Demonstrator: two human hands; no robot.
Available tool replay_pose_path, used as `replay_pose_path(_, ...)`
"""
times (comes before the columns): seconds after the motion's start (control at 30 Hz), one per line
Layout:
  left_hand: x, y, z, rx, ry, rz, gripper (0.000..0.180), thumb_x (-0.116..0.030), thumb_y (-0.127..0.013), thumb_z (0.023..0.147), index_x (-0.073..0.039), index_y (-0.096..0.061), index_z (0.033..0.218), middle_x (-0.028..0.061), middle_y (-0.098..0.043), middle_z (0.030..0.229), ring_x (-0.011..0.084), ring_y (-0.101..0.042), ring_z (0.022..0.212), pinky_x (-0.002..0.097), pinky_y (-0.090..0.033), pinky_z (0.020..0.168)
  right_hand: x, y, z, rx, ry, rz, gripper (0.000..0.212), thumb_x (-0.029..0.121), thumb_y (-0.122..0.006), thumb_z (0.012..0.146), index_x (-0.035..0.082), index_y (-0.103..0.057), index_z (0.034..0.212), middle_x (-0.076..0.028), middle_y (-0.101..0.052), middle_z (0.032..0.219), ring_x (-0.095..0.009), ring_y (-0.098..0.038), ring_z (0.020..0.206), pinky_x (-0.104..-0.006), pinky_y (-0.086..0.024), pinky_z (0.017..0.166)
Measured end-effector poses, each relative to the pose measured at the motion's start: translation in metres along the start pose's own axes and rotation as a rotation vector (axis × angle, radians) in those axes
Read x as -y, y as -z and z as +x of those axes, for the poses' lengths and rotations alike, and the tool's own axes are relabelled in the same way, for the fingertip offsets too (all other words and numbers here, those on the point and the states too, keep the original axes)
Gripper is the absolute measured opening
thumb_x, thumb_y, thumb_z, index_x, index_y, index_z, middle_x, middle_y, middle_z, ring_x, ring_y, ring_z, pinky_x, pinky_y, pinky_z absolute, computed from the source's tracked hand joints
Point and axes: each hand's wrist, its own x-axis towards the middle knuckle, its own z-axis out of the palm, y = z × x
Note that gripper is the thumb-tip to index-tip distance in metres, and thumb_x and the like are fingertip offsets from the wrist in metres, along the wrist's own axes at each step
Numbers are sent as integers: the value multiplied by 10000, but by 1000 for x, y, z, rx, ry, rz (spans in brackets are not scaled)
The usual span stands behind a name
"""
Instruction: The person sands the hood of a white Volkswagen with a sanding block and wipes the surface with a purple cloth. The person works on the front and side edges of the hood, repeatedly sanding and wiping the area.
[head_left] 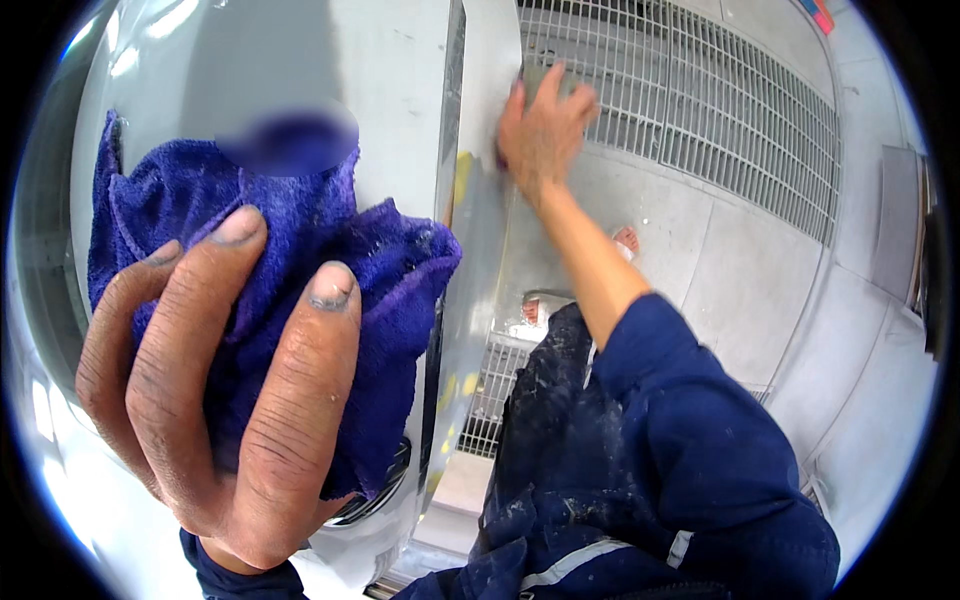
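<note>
Close in front of me at the left, my left hand (250, 380) grips a bunched purple cloth (390, 290), fingers bent over it. White specks dot its fuzzy, crumpled folds. Behind the cloth lies a smooth pale panel (400, 90) with a darker grey patch, which looks like vehicle bodywork. Farther off, my right hand (548, 130) reaches down beside the panel's right edge, its fingers spread and slightly blurred. Its thumb side is at the panel's edge; a small greenish-grey patch shows between the fingers, too unclear to name.
Metal floor grating (740, 110) runs along the far right, with another grate (485, 395) by my legs. Pale floor tiles (690, 230) lie between. Yellow patches (462, 180) mark the panel's side. A grey flat board (897, 220) stands at the right rim.
</note>
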Motion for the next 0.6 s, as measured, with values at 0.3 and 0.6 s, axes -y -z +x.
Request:
replay_pose_path(0.3, -2, 2, -1, -10, -1, -14, 700, -120, -919, 647, -161, -774, 1331, 141, -702, 1444, 390, -607, 1359, 529, -509, 1191, -12, 44, -88, 196, 112, 64, 587, 272, -728, 991, 44, -591, 1514, -329, -485, 1373, -500, -504, 1178, -555, -588, 892)
replay_pose_path(0.6, -5, 4, 0, -5, 33, -7, 707, -99, -914, 650, -187, -774, 1337, 134, -702, 1453, 385, -608, 1368, 527, -489, 1205, -15, 67, -94, 257, 166, 50, 560, 235, -738, 966, 62, -617, 1485, -285, -501, 1352, -463, -500, 1153, -478, -604, 809)
